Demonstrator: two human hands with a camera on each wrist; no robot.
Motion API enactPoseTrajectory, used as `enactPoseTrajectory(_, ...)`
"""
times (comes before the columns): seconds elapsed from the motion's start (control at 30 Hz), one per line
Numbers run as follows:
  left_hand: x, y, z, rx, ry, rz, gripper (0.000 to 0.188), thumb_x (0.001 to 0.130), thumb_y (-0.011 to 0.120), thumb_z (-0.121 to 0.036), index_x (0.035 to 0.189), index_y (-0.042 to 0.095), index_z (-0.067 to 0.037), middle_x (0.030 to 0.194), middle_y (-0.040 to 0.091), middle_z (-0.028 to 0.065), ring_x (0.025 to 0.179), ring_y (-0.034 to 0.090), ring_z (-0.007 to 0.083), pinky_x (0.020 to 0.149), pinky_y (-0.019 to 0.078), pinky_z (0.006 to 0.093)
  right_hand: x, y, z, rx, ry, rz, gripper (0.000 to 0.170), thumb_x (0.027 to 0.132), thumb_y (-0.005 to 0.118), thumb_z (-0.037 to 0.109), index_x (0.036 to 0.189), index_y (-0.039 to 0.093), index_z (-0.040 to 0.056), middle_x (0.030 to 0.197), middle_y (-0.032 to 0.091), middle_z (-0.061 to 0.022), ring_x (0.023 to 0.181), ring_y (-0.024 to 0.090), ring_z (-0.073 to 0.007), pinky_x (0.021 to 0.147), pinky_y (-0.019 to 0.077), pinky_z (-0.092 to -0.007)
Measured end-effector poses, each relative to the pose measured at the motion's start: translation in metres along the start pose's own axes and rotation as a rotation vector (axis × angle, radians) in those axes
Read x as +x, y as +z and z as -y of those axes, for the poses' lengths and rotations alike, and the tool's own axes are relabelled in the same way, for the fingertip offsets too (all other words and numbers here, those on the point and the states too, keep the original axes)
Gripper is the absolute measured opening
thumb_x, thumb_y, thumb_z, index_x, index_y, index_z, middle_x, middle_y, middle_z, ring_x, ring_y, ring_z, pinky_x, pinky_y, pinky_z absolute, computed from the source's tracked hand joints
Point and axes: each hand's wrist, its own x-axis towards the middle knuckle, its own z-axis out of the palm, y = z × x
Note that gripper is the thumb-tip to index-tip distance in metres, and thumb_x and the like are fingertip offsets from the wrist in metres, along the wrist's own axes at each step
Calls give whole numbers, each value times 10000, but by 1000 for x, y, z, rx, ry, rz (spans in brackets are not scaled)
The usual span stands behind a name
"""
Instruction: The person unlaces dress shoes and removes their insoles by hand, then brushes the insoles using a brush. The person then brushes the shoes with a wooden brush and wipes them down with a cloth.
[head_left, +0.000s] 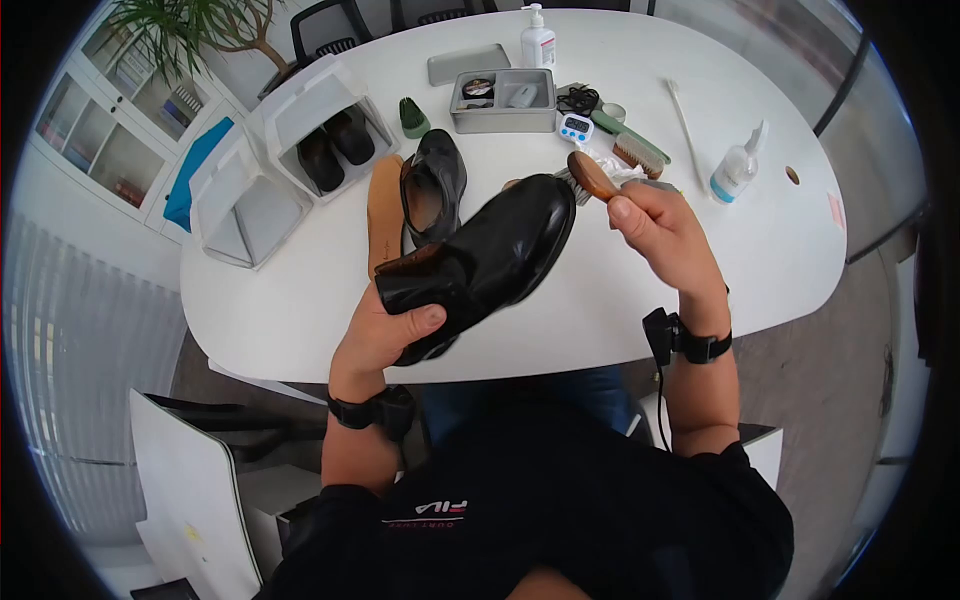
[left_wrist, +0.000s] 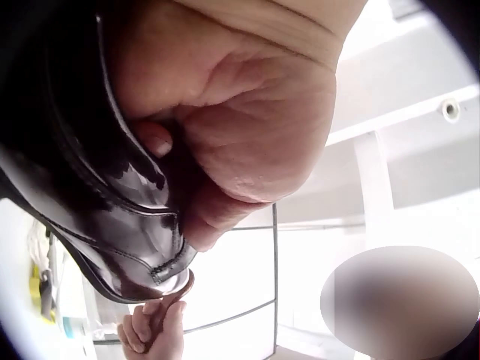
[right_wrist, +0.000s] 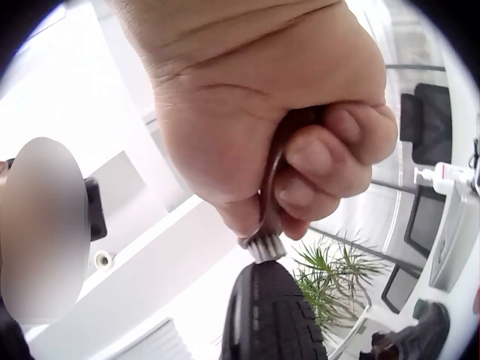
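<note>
A glossy black leather shoe (head_left: 495, 245) is held above the near part of the table, its toe to the upper right. My left hand (head_left: 375, 335) grips it around the heel end, thumb over the upper. In my right hand (head_left: 665, 230) is a small brush with a brown wooden handle (head_left: 592, 175), fingers curled round it in the right wrist view. Its pale bristles (right_wrist: 266, 247) are right at the toe end of the sole (right_wrist: 274, 311). Behind the held shoe, another black shoe (head_left: 450, 160) rests on the table beside a tan insole (head_left: 384, 205).
Clear shoe boxes (head_left: 250, 225) stand at the left, one with dark shoes (head_left: 350, 138) inside. Farther back are a green brush (head_left: 412, 117), a metal tin (head_left: 505, 120) and a timer (head_left: 575, 127). A green-handled brush (head_left: 640, 152) and spray bottle (head_left: 735, 172) lie rightward.
</note>
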Motion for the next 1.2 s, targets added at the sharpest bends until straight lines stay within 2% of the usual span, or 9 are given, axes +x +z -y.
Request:
enactPoseTrajectory(0.27, 13, 28, 0, 537, -48, -148, 285, 939, 770, -188, 1161, 719, -18, 930, 717, 38, 844, 605, 134, 786, 513, 306, -46, 82, 27, -550, -178, -41, 364, 943, 766, 392, 789, 667, 78, 647, 609, -138, 559, 620, -365, 526, 480, -431)
enactPoseTrajectory(0.4, 11, 40, 4, 718, -43, -176, 244, 927, 751, -190, 1103, 741, -20, 855, 724, 131, 762, 651, 241, 757, 529, 356, -22, 63, 10, -732, -13, -325, 435, 986, 697, 460, 761, 595, 102, 558, 594, -96, 511, 624, -341, 479, 460, -438)
enactPoseTrajectory(0.53, 13, 45, 25, 861, 180, -192, 228, 915, 747, -180, 1080, 750, -23, 918, 736, 214, 818, 694, 354, 768, 545, 419, -33, 92, 16, -641, -233, -69, 435, 979, 702, 466, 761, 598, 105, 562, 598, -89, 511, 626, -349, 479, 465, -455)
enactPoseTrajectory(0.63, 11, 44, 38, 1111, 290, -79, 234, 909, 739, -206, 1004, 752, 7, 806, 716, 219, 756, 691, 424, 719, 550, 492, -19, 82, 5, -738, -131, -169, 432, 979, 699, 476, 776, 608, 106, 556, 599, -100, 510, 623, -362, 479, 464, -463)
enactPoseTrajectory(0.7, 9, 45, 50, 1140, 315, -77, 237, 909, 740, -207, 975, 748, 20, 762, 705, 211, 712, 683, 424, 691, 549, 490, -9, 71, 1, -792, 122, -257, 452, 981, 689, 496, 778, 603, 101, 555, 599, -130, 521, 628, -377, 484, 471, -469)
enactPoseTrajectory(0.83, 16, 49, 70, 1271, 351, -35, 305, 936, 721, -255, 827, 747, 28, 689, 688, 204, 630, 674, 412, 636, 554, 482, -24, 95, 14, -752, -15, 13, 489, 988, 663, 525, 769, 619, 90, 570, 617, -152, 553, 653, -389, 517, 491, -492)
enactPoseTrajectory(0.93, 16, 49, 82, 1419, 257, 25, 300, 920, 682, -220, 722, 750, -4, 680, 691, 198, 621, 682, 405, 640, 561, 485, -10, 76, 1, -895, 64, -106, 485, 994, 651, 524, 781, 655, 88, 592, 637, -160, 584, 669, -391, 541, 503, -503)
enactPoseTrajectory(1.17, 41, 58, 122, 1547, 106, 271, 221, 921, 678, -202, 830, 739, -9, 750, 712, 196, 666, 690, 405, 666, 559, 500, -8, 105, 20, -925, -35, 95, 464, 990, 657, 488, 772, 662, 78, 608, 650, -163, 584, 670, -386, 539, 513, -486)
enactPoseTrajectory(1.2, 47, 56, 148, 1390, 282, 160, 195, 922, 673, -204, 920, 735, -19, 810, 723, 187, 696, 700, 398, 672, 563, 501, -9, 116, 23, -917, -46, 142, 468, 988, 660, 490, 767, 655, 78, 604, 642, -160, 574, 660, -384, 528, 504, -478)
